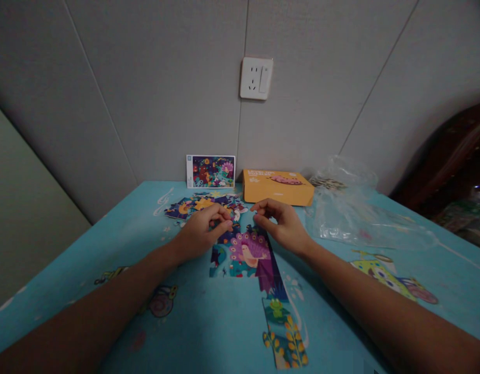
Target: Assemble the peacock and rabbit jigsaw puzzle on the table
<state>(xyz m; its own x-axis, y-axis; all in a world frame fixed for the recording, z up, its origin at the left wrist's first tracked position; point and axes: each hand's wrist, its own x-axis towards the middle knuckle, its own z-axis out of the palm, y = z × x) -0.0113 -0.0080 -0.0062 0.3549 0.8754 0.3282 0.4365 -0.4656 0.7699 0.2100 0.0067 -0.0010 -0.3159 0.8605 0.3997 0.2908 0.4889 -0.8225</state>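
Observation:
A partly joined jigsaw puzzle (pixel 249 254) with a pink peacock lies on the blue tablecloth, a strip of it running down toward the front right with a frog and yellow plants. Over its upper left edge is my left hand (pixel 208 226), fingers curled, thumb near the index finger; whatever it may hold is too small to make out. My right hand (pixel 280 221) hovers at the upper right edge, fingers bent, thumb and index apart, with nothing visible between them. Behind my left hand lies a pile of loose pieces (pixel 181 208).
A picture card (pixel 212 171) leans on the grey wall behind the pile. Right of it stands a yellow box (pixel 278 188). Clear plastic bags (pixel 348 221) lie at the back right of the patterned tablecloth (pixel 177 337). A wall socket (pixel 256 78) is above.

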